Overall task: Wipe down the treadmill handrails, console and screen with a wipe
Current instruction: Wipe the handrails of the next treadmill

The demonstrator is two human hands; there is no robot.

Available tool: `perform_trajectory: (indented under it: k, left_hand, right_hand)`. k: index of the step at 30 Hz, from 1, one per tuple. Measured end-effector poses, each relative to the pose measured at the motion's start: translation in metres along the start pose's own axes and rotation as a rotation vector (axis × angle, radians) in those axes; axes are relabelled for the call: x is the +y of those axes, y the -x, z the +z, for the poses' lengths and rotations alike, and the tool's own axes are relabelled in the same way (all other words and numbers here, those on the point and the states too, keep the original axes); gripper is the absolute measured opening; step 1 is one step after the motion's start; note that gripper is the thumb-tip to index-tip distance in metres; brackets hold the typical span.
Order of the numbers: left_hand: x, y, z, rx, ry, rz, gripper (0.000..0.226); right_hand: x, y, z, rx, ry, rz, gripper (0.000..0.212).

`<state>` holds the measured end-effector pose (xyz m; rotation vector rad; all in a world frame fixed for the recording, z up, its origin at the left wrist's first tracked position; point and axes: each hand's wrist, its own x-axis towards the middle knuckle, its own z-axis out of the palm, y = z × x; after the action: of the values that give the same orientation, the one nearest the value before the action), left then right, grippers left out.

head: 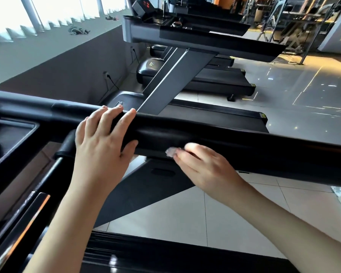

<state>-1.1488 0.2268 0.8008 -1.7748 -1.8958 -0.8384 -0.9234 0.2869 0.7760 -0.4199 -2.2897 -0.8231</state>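
A thick black padded handrail [234, 142] runs across the view from left to right. My left hand [104, 134] lies on top of it, fingers curled over the far side and thumb against the near face. My right hand [201, 164] presses a small crumpled white wipe [170, 152] against the underside of the rail, just right of my left thumb. The wipe is mostly hidden by my fingers. The black console tray [14, 133] shows at the left edge. The screen of this treadmill is out of view.
A grey upright [146, 190] slants down under the rail. A silver and black inner bar [28, 213] runs down at the lower left. More treadmills [205, 36] stand in a row beyond. The pale tiled floor [303, 91] lies to the right and windows to the upper left.
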Motion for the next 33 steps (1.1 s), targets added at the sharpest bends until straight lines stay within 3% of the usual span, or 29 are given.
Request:
perform_trajectory:
  k: [5, 9, 15, 24, 33]
  left_hand:
    - [0.001, -0.001, 0.001, 0.029, 0.025, 0.004, 0.057]
    - [0.000, 0.001, 0.000, 0.036, 0.032, 0.015, 0.056]
    - [0.001, 0.000, 0.000, 0.036, 0.045, 0.006, 0.055]
    - [-0.001, 0.002, 0.000, 0.014, 0.008, 0.017, 0.060]
    - [0.000, 0.002, 0.000, 0.016, 0.010, 0.019, 0.062]
  right_hand:
    - [0.010, 0.007, -0.003, -0.008, 0.034, -0.105, 0.006]
    - [-0.013, -0.014, 0.014, 0.032, -0.072, -0.072, 0.009]
    - [-0.002, 0.001, 0.006, -0.081, -0.038, -0.107, 0.011]
    - [-0.015, -0.021, 0.006, 0.000, -0.151, 0.070, 0.017]
    - [-0.006, -0.040, -0.004, 0.162, -0.231, 0.423, 0.013]
